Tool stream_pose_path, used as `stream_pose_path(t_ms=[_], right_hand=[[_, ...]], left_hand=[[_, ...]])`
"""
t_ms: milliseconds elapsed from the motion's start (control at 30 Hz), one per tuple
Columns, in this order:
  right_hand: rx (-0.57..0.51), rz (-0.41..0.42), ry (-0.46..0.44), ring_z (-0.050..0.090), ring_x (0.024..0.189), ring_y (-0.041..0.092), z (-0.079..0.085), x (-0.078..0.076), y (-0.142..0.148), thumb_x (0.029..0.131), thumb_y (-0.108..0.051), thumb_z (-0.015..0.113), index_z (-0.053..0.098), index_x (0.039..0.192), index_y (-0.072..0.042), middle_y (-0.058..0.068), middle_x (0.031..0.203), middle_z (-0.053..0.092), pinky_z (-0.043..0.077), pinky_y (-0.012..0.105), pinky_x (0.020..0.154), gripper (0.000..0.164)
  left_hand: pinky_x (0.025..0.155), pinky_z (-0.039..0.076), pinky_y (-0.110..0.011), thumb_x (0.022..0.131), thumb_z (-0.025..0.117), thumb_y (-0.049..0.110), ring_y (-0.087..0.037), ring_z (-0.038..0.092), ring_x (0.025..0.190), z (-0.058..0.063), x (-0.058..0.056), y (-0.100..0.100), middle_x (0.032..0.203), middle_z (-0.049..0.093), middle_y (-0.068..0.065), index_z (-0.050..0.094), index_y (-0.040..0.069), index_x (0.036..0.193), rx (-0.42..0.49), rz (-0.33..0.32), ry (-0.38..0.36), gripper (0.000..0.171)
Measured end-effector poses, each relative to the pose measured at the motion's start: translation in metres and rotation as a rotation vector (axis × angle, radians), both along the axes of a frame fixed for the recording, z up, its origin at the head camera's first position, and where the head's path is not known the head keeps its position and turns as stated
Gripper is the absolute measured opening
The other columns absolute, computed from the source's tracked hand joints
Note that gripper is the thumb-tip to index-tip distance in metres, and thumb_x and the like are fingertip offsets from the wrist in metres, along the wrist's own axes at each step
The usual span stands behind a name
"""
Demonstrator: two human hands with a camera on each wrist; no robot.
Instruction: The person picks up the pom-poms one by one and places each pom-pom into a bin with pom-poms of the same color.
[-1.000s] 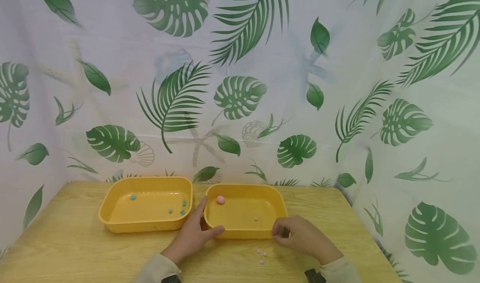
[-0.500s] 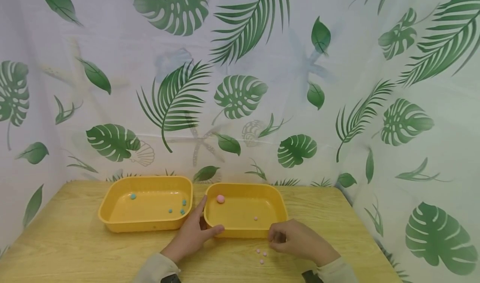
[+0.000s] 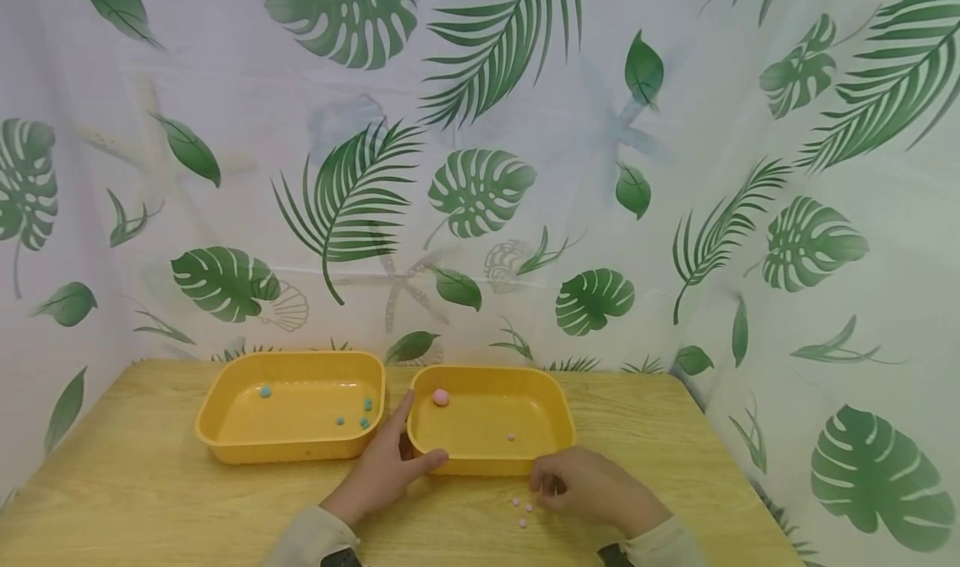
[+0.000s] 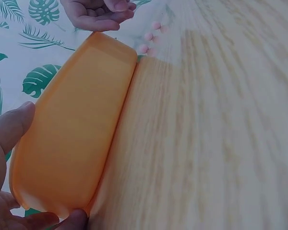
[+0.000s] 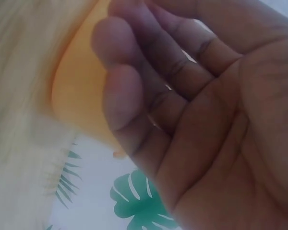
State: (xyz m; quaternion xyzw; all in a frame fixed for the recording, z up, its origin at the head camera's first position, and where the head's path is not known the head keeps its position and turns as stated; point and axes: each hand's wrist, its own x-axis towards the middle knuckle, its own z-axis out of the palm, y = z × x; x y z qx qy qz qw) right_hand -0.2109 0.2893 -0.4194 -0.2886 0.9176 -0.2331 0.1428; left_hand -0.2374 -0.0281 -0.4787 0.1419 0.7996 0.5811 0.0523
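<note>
My left hand (image 3: 384, 474) grips the left end of a yellow plastic tray (image 3: 487, 468), thumb on its front wall and fingers along the side. In the left wrist view the thumb and fingertips press the orange-looking tray (image 4: 79, 120). A larger pink ball (image 3: 440, 398) and a tiny pink ball (image 3: 512, 438) lie inside. Just in front, three tiny pink balls (image 3: 522, 523) rest on the table. My right hand (image 3: 596, 488) hovers beside them at the tray's front right corner, fingers loosely curled. The palm of the right hand (image 5: 206, 129) shows nothing in it.
A second yellow tray (image 3: 292, 452) stands to the left, with several small blue-green balls (image 3: 266, 392) in it. Behind the wooden table (image 3: 187, 509) hangs a white leaf-print cloth (image 3: 487, 325), which also covers the sides.
My right hand has moved a little left and down from the tray's front right corner towards the tiny pink balls. The left hand keeps its grip on the tray.
</note>
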Motion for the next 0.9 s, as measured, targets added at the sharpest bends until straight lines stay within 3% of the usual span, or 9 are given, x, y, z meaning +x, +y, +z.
stream_pose_path(t_ms=[300,533,900], right_hand=[[0.065,0.014,-0.015,0.055,0.072,-0.001,-0.005,0.002,-0.007,0.094,-0.016,0.077,0.075,0.096,-0.018,-0.017,0.084,0.066,0.051,0.025,0.066,0.004],[0.095,0.023,0.013,0.053,0.072,-0.001,-0.014,0.002,-0.013,0.090,-0.008,0.076,0.071,0.088,-0.020,-0.016,0.081,0.063,0.050,0.025,0.066,0.014],[0.134,0.011,0.025,0.051,0.069,-0.002,-0.023,0.004,-0.017,0.090,-0.010,0.077,0.070,0.086,-0.023,-0.019,0.078,0.059,0.047,0.023,0.064,0.015]], left_hand=[[0.114,0.041,-0.049,0.092,0.080,0.038,-0.032,0.050,0.139,-0.001,0.000,0.000,0.166,0.029,-0.020,0.009,0.008,0.167,0.006,-0.005,0.000,0.108],[0.117,0.038,-0.051,0.092,0.080,0.040,-0.033,0.045,0.144,-0.004,-0.002,-0.001,0.168,0.025,-0.019,0.008,0.009,0.167,-0.021,0.001,0.006,0.108],[0.119,0.034,-0.053,0.091,0.080,0.042,-0.034,0.040,0.147,-0.005,-0.001,-0.001,0.169,0.022,-0.019,0.007,0.010,0.167,-0.031,0.003,0.000,0.109]])
